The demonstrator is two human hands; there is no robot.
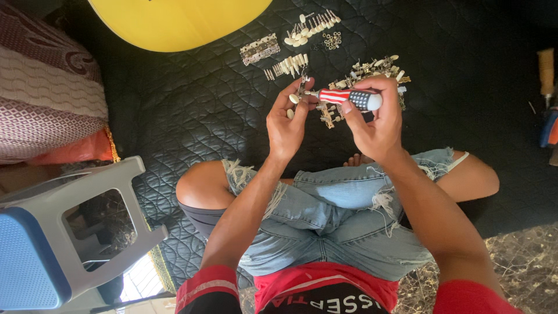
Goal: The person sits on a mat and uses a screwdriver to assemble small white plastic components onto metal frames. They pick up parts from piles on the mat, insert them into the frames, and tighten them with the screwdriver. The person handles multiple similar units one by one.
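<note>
Head view — straight down, close

A black quilted mat [192, 104] covers the floor, with a yellow guitar body [174, 20] lying at its far edge. A grey plastic stool [87, 232] with a blue seat lies tipped beside it, near patterned cushions [46, 81] and an orange cloth [75, 150].

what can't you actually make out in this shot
- Head view: the screwdriver tip and the small metal part at the left hand are hidden by its fingers.
- The right hand covers part of the parts pile behind it.
- The yellow guitar body is cut off by the top edge.
- The tool with a wooden handle is cut off at the right edge.
- The loose pegs are too small to count.
</note>
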